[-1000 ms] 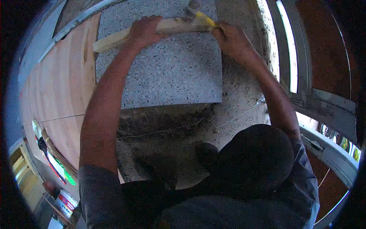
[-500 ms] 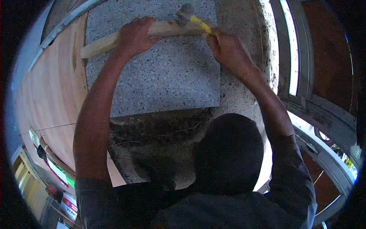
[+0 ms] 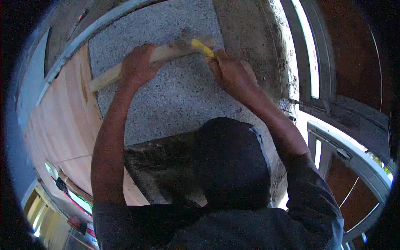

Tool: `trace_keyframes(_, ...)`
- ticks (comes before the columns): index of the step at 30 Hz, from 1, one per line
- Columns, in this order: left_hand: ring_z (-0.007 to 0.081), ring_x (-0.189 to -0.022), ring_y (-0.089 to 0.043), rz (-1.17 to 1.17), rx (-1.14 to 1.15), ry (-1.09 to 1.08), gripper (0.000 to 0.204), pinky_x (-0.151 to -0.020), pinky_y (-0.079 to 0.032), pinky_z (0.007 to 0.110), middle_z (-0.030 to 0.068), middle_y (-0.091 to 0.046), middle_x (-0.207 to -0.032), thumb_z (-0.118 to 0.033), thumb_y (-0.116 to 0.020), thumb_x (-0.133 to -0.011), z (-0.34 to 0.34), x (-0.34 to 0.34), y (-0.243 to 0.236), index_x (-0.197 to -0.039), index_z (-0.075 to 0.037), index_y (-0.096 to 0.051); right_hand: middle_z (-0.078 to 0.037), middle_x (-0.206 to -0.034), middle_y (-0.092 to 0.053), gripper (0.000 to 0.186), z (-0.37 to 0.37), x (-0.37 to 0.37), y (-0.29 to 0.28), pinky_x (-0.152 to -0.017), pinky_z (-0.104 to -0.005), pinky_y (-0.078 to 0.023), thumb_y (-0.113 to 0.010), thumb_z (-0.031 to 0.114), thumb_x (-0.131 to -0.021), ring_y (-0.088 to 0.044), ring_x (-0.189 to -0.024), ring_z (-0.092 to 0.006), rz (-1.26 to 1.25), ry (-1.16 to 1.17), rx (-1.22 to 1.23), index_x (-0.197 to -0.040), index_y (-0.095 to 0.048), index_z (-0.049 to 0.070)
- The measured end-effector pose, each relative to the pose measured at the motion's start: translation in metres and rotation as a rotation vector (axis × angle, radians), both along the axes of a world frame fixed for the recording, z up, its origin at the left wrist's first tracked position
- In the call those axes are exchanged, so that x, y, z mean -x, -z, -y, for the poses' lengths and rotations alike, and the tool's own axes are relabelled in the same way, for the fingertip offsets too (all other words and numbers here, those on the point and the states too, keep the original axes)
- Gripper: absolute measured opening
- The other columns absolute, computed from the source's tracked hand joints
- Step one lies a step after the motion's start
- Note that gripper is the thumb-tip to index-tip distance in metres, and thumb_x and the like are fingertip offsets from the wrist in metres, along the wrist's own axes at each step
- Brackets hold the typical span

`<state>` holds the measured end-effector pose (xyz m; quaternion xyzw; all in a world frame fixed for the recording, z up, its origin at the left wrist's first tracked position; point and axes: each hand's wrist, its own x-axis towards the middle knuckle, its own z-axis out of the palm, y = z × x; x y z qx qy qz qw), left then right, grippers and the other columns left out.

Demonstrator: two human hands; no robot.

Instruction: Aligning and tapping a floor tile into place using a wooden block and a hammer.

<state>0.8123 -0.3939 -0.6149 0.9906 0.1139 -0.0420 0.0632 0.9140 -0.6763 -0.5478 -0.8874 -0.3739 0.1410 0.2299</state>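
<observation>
A pale wooden batten point(image 3: 107, 79) lies across a grey speckled slab point(image 3: 175, 100) at the far side. My left hand point(image 3: 138, 68) is closed over the batten, left of its middle. A hammer point(image 3: 203, 48) is in my right hand point(image 3: 234, 75), its fingers wrapped round the yellow handle by the batten's right end. The grey hammer head looks blurred and overlaps the batten; whether it touches the wood I cannot tell.
Pale wood boards point(image 3: 62, 121) adjoin the slab on the left. A dark rough strip point(image 3: 162, 156) runs along its near edge. On the right stand brown panels with grey frames point(image 3: 354, 62). A dark rounded shape point(image 3: 233, 162) covers the near middle.
The whole view has shifted and turned a little. The hammer head now overlaps the batten more, where before it showed partly past its far edge. Both hands keep their holds.
</observation>
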Motion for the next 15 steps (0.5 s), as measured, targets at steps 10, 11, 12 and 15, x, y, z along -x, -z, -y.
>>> trace_keyframes(10,0.0339,-0.109,-0.065,0.096,0.045,0.048,0.056,-0.093,-0.053,0.05,0.0139,-0.066,-0.116,-0.04,-0.079,-0.084,-0.001,0.004,-0.001,-0.125,-0.007,-0.061,-0.023,-0.076,-0.069,0.032,-0.009,0.001,0.007,-0.065,-0.0554,-0.056,-0.05,0.032,-0.107,-0.071,-0.072,-0.0441,-0.049,0.018,0.092,-0.109,-0.058,0.001)
trace_keyframes(11,0.0341,-0.109,-0.064,0.073,0.038,0.044,0.056,-0.094,-0.053,0.05,0.0139,-0.066,-0.116,-0.04,-0.08,-0.084,0.0,0.006,-0.001,-0.125,-0.007,-0.061,-0.023,-0.076,-0.069,0.032,-0.008,0.003,0.008,-0.065,-0.0557,-0.055,-0.05,0.032,-0.107,-0.071,-0.073,-0.0441,-0.062,0.014,0.087,-0.109,-0.058,0.001)
trace_keyframes(12,0.0343,-0.11,-0.064,0.088,0.028,0.052,0.056,-0.094,-0.053,0.05,0.0139,-0.066,-0.115,-0.04,-0.08,-0.084,0.0,0.004,-0.001,-0.125,-0.007,-0.061,-0.023,-0.075,-0.069,0.031,-0.008,0.004,0.01,-0.065,-0.0558,-0.055,-0.05,0.031,-0.106,-0.071,-0.073,-0.044,-0.023,0.0,0.044,-0.109,-0.058,0.001)
trace_keyframes(15,0.0348,-0.109,-0.064,0.088,0.02,0.056,0.056,-0.093,-0.053,0.05,0.0135,-0.066,-0.114,-0.04,-0.08,-0.083,0.001,0.004,-0.001,-0.124,-0.008,-0.06,-0.024,-0.076,-0.069,0.03,-0.008,0.007,0.012,-0.066,-0.0562,-0.055,-0.05,0.03,-0.106,-0.071,-0.074,-0.0438,0.005,-0.019,0.032,-0.11,-0.057,0.0)
